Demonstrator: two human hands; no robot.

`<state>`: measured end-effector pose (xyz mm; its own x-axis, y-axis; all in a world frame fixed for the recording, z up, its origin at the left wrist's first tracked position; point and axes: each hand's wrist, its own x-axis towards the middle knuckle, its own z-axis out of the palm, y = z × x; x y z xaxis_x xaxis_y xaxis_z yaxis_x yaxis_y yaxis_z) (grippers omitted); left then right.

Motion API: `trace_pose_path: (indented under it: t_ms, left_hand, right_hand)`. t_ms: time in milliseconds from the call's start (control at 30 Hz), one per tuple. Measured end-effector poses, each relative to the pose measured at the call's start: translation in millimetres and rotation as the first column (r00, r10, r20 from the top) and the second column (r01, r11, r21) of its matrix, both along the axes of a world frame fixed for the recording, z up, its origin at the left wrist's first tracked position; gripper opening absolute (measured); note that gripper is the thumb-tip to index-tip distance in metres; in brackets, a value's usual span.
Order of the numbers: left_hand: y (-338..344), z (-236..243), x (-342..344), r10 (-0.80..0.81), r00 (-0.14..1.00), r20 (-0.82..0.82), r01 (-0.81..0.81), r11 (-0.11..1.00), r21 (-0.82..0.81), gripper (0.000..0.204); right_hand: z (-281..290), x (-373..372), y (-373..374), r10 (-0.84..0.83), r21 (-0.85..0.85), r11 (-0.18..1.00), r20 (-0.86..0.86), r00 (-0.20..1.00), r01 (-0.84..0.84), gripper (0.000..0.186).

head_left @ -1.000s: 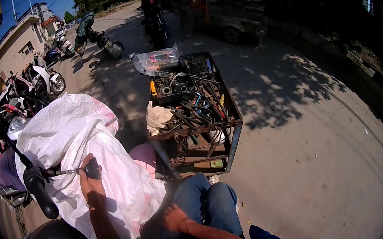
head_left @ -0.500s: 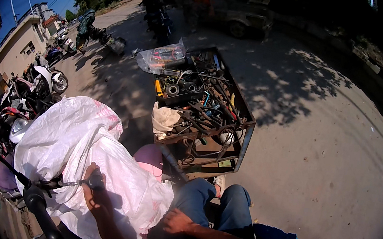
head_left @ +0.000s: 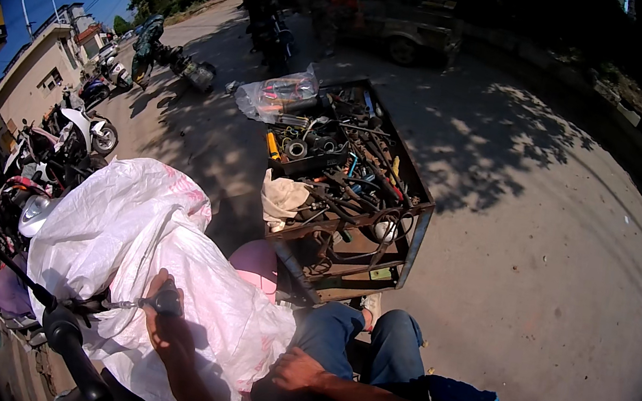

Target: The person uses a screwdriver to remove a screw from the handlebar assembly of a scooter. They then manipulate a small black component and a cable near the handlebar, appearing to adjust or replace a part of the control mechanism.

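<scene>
A slim metal tool with a dark rounded handle (head_left: 170, 302) is in my left hand (head_left: 170, 331), whose fingers are closed round it. Its thin shank reaches left toward a dark handlebar (head_left: 71, 346) with a long black stem. Under and around that hand a large white woven plastic sheet (head_left: 130, 215) with faint pink print drapes over something hidden. My right hand (head_left: 299, 371) rests curled on my thigh beside the sheet's edge; no object shows in it, though its palm is out of sight.
Ahead stands a rusty metal cart (head_left: 421, 215) heaped with tools, with a clear plastic bag (head_left: 270, 96) and a cream rag (head_left: 282, 198) on it. Parked scooters (head_left: 72, 129) line the left. Two people in orange vests, a motorcycle (head_left: 274, 38) and a trailer (head_left: 410, 37) are farther off.
The view has shifted slightly, so the cart and sheet sit a little farther right. My left hand keeps hold of the tool on the sheet; my right hand stays on my thigh.
</scene>
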<state>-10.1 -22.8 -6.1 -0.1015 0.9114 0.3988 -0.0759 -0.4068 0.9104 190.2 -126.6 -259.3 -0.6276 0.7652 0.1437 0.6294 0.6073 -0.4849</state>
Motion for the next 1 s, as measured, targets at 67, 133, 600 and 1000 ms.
trace_pose_path:
  t_ms: [67, 133, 600, 1000]
  left_hand:
    - [5, 2, 7, 0.003, 1.0, -0.01, -0.003, 1.0, -0.005, 0.075]
    - [13, -1, 13, -0.004, 1.0, -0.026, 0.003, 1.0, -0.009, 0.075]
    - [-6, 0, 0, 0.071, 0.997, -0.017, -0.072, 0.996, -0.054, 0.075]
    - [0, -7, -4, -0.067, 0.979, 0.191, 0.063, 0.998, 0.026, 0.072]
  right_hand:
    - [8, 11, -1, -0.019, 0.004, 1.0, 0.007, 1.0, 0.019, 0.034]
    - [9, 18, -1, -0.058, 0.062, 0.996, -0.028, 0.998, 0.06, 0.037]
    - [-8, -4, -1, 0.039, -0.087, 0.996, 0.122, 0.992, -0.029, 0.043]
    - [12, -3, 1, 0.027, -0.016, 1.0, 0.266, 0.964, -0.023, 0.046]
